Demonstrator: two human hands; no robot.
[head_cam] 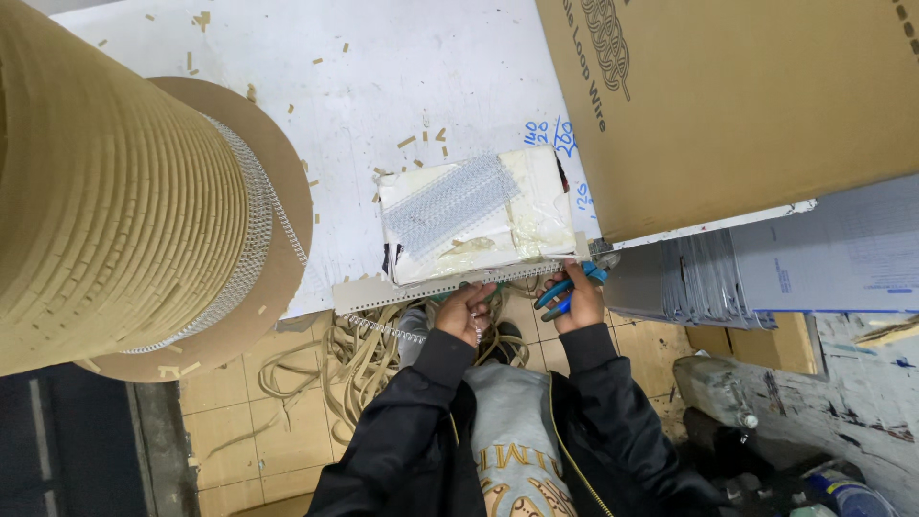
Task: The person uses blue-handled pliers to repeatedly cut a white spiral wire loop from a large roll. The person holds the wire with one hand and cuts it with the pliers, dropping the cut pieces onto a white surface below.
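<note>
Wire binding strip [469, 279] — a long, thin, silvery comb of small loops, lying along the front edge of the white tabletop [402, 77], just before a white taped block [479, 215].

Left hand [466, 311]: fingers curled, pinching the strip from below at the table's edge.

Right hand [577, 299]: closed round blue-handled cutters [565, 292], whose tips meet the strip's right end.

Spool [124, 191]: large, tan cardboard flanges, wound with paper-backed wire loops; a strand trails from it toward the strip.

Cardboard box [728, 96]: brown, matte, upper right. Stacked sheets [766, 278] beside it.

Floor [239, 421]: tan tiles, heaped with curling paper ribbon [359, 359].
</note>
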